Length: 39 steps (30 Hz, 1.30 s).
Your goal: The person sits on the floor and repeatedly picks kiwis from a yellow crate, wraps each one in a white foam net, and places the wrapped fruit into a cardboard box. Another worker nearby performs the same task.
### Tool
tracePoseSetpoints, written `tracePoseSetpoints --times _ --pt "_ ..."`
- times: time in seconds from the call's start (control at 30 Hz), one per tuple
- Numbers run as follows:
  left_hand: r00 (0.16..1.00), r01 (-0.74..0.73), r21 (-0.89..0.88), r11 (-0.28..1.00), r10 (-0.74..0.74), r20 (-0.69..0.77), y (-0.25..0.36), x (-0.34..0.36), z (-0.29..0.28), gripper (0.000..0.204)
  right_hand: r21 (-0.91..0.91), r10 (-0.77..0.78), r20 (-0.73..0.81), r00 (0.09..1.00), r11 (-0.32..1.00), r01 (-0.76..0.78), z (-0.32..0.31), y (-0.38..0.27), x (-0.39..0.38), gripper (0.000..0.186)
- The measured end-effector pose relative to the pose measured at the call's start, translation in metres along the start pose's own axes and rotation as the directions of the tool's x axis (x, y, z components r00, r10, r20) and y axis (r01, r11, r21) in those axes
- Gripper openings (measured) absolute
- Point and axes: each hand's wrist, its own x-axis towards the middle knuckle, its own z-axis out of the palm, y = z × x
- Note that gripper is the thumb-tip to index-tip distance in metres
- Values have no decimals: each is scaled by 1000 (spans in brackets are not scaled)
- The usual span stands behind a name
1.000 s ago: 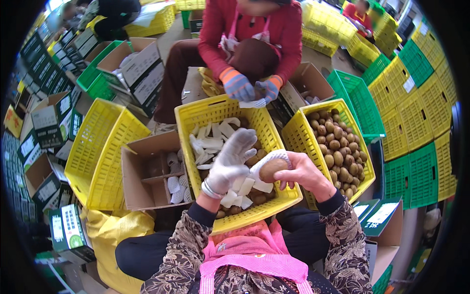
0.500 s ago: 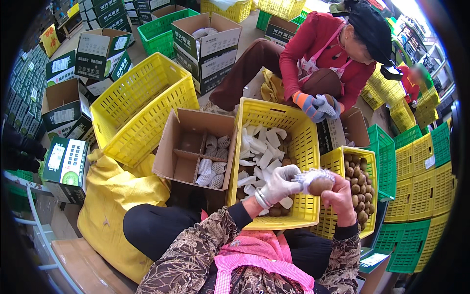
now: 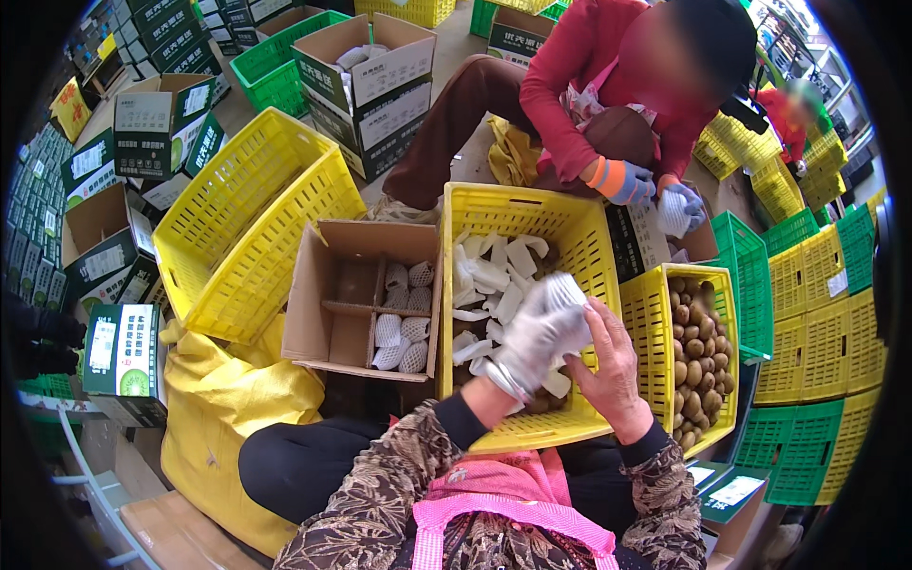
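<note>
My left hand (image 3: 540,340), in a pale glove, is closed around a kiwi in a white foam net sleeve (image 3: 564,291), blurred and partly hidden by the fingers. My bare right hand (image 3: 613,370) is right beside it, thumb and fingers apart, the fingertips against the left hand or the sleeve. Both hands are over a yellow crate (image 3: 606,261) that holds loose white foam sleeves (image 3: 489,275) with kiwis under them. Left of that crate, a divided cardboard box (image 3: 328,356) has several sleeved kiwis (image 3: 401,332) in its right compartments.
Bare kiwis (image 3: 698,356) fill a yellow crate (image 3: 655,366) on the right. Across from me, a co-worker in red (image 3: 570,95) holds a sleeved fruit in gloved hands. A yellow crate (image 3: 256,237) stands tilted at the left, near dark green cartons (image 3: 123,351). Stacked crates (image 3: 807,361) line the right.
The kiwi, held between both hands with its brown end bare, is now mostly covered and in my left hand. Both hands moved slightly left. The co-worker's hands have moved right and apart.
</note>
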Motion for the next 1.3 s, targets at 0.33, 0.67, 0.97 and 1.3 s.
tracePoseSetpoints --times 0.33,0.67,0.97,1.3 --pt "834 319 947 47 460 -304 132 87 -236 86 331 246 78 966 908 -258 -11 21 -5 48" --pt "956 -247 720 -649 -42 290 118 39 -274 59 213 43 209 977 973 -89 -13 28 -3 28" --pt "896 -63 772 -633 -377 -236 95 77 -314 50 223 403 489 774 800 -557 46 72 -42 33" --pt "987 72 839 -540 162 20 130 55 -228 49 -204 280 474 835 957 -206 195 97 -95 20"
